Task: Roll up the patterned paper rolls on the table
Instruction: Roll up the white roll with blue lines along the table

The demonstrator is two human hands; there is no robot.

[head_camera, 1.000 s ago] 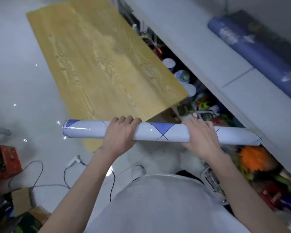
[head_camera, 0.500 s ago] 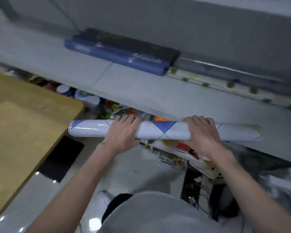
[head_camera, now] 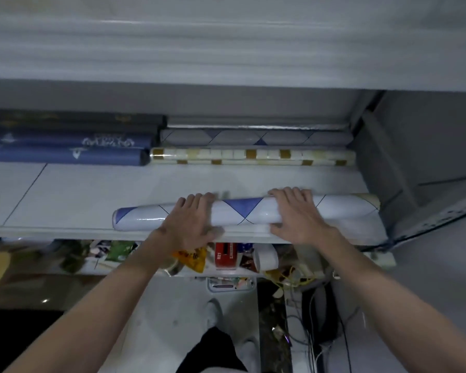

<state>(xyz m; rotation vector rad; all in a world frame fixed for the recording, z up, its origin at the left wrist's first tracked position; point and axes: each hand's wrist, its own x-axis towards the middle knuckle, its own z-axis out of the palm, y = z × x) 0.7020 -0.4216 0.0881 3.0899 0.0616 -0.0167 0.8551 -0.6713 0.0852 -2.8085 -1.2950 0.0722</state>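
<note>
A rolled-up white paper roll with blue diamonds (head_camera: 246,212) lies lengthwise on the front part of a white tiled ledge (head_camera: 92,195). My left hand (head_camera: 190,222) wraps over it left of the middle, and my right hand (head_camera: 297,215) grips it right of the middle. Both hands are closed on the roll. Its left end sticks out past my left hand, and its right end reaches close to the side wall.
Rolled papers lie at the back of the ledge: two blue rolls (head_camera: 65,149), a dark one (head_camera: 73,121), a yellow-and-white mosaic roll (head_camera: 253,156) and a grey diamond roll (head_camera: 253,137). Below the ledge a shelf holds cluttered packets (head_camera: 223,255). Cables (head_camera: 315,319) lie on the floor.
I have turned from the wooden table to the ledge. The roll, held in the air before, now rests on the ledge with both hands still on it.
</note>
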